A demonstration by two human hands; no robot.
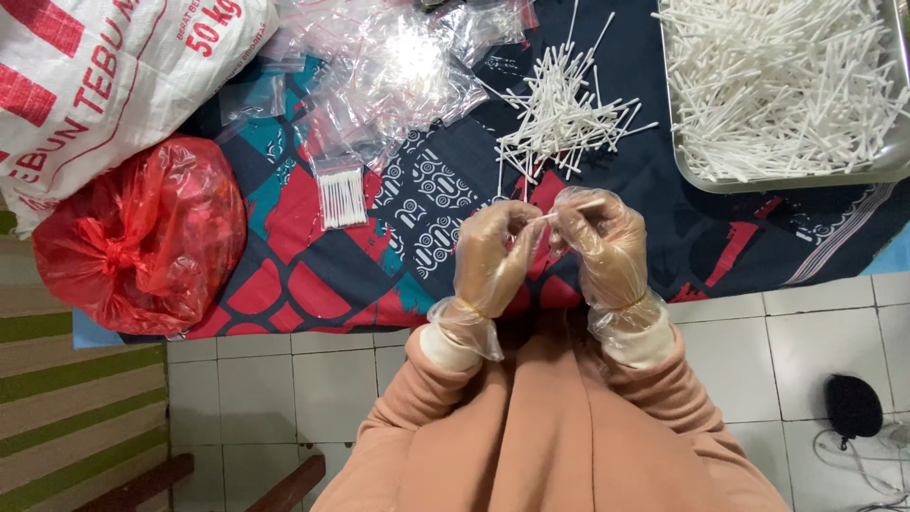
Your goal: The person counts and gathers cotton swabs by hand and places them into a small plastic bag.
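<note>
My left hand (493,254) and my right hand (607,245) wear clear plastic gloves and meet above a patterned cloth (398,228). Both pinch a small bunch of white cotton swabs (569,210) between the fingertips. Just beyond the hands lies a loose pile of cotton swabs (559,118). A metal tray (692,171) heaped with more swabs sits at the far right. A small filled packet of swabs (341,196) lies to the left of my hands.
Empty clear plastic bags (398,66) are heaped at the top centre. A tied red plastic bag (142,232) and a white woven sack (104,85) lie on the left. White floor tiles (815,322) and a black pouch (851,406) are at lower right.
</note>
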